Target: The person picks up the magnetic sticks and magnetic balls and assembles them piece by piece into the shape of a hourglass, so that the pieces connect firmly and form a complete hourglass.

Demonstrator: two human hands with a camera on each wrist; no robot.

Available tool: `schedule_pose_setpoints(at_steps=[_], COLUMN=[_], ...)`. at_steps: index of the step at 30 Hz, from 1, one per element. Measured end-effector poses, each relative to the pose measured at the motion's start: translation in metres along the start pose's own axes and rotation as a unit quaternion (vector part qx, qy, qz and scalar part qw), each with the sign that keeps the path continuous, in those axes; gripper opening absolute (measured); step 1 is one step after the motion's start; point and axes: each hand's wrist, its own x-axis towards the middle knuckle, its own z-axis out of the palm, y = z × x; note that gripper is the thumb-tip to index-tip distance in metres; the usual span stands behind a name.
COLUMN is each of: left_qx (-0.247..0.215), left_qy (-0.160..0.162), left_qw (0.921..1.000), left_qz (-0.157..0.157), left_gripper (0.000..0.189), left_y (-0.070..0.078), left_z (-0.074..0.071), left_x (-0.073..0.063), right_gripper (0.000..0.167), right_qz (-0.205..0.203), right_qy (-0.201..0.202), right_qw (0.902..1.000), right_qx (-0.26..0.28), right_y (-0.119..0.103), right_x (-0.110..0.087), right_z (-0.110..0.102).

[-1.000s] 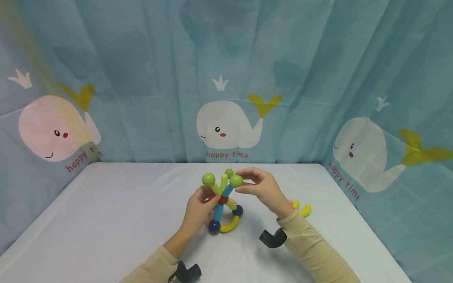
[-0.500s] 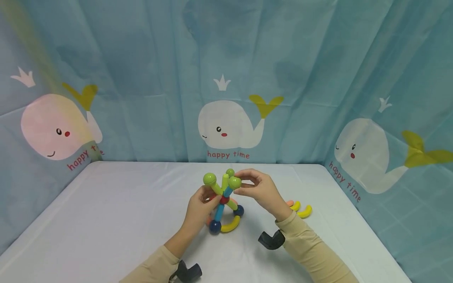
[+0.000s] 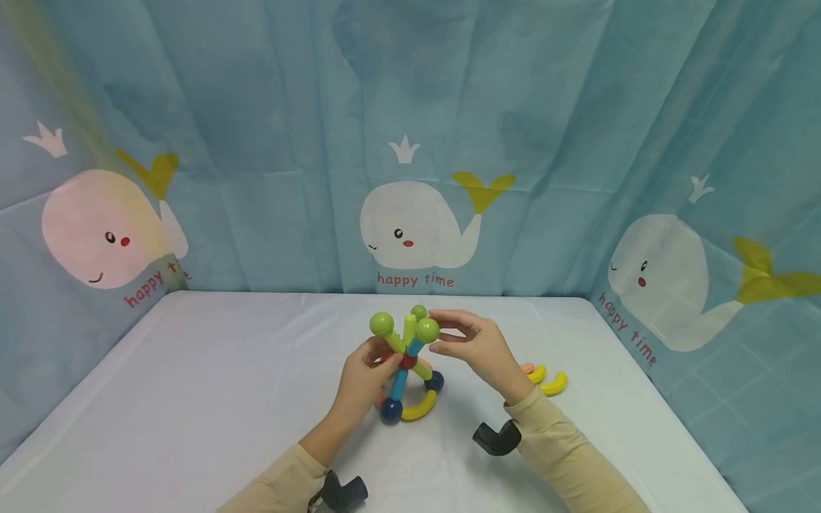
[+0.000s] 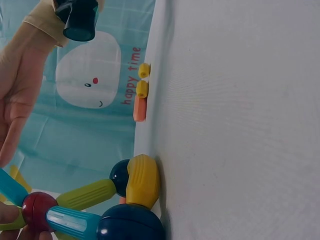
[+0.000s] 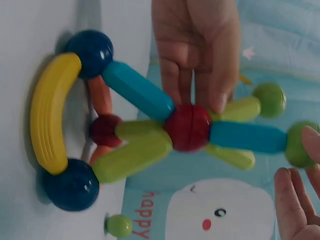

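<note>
- Curtain, blue, whale-printed, lettered "happy time"; hung behind the desk.
- Desk, white-topped; carried the pieces below.
- Rod-and-ball toy; stood mid-desk between the two hands, a yellow curved rod linking two dark blue balls at its near side.
- Left hand, fingers bent; pinched the toy's red centre ball.
- Right hand, thumb and fingers curved and parted by one ball's width; held the upper green ball on a blue rod.
- Yellow curved pieces, two; lay near the right forearm.
- Pink piece; lay just beside them, partly hidden.
- Loose green ball; rested beyond the toy.
</note>
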Motion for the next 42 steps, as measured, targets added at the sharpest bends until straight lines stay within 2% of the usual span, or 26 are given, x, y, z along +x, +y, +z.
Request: schedule_pose_setpoints(at_steps=[3,7,11,15,19,28,31,34,39,42], left_qx=[-0.002,0.001,0.001,0.001,0.004,0.027,0.035,0.046,0.06,0.06], left_qy=[-0.002,0.0,0.002,-0.008,-0.025,-0.041,-0.047,-0.067,-0.103,-0.12], left_qw=[1.0,1.0,1.0,1.0,0.9997,0.9985,0.9977,0.9958,0.9901,0.9866], left_qz=[0.003,-0.001,-0.001,0.002,0.002,-0.025,-0.034,-0.043,-0.074,-0.092], left_gripper=[0.035,0.035,0.035,0.036,0.039,0.042,0.04,0.038,0.038,0.037], left_y=[0.001,0.001,0.0,0.0,-0.001,-0.001,0.0,0.001,0.0,-0.001], left_z=[0.001,0.001,0.0,0.0,0.001,-0.002,-0.007,-0.014,-0.027,-0.033], left_x=[0.001,0.001,0.0,0.0,-0.001,0.004,0.007,0.011,0.017,0.02], right_gripper=[0.049,0.048,0.045,0.043,0.04,0.031,0.031,0.032,0.033,0.032], right_qz=[0.016,0.098,0.193,0.236,0.243,0.248,0.238,0.229,0.22,0.224], right_qy=[0.015,0.016,-0.01,-0.062,-0.105,-0.102,-0.119,-0.149,-0.212,-0.215], right_qw=[0.9998,0.9947,0.9787,0.9662,0.9592,0.9558,0.9573,0.9576,0.9494,0.9469], right_qx=[0.004,-0.027,-0.068,-0.083,-0.099,-0.121,-0.112,-0.092,-0.073,-0.083], right_y=[0.008,0.029,0.052,0.067,0.072,0.073,0.071,0.069,0.068,0.068], right_x=[0.005,0.012,0.013,0.01,0.007,0.005,0.002,-0.002,-0.003,0.003], right_z=[-0.011,-0.019,-0.019,-0.016,-0.013,-0.009,-0.01,-0.011,-0.012,-0.016])
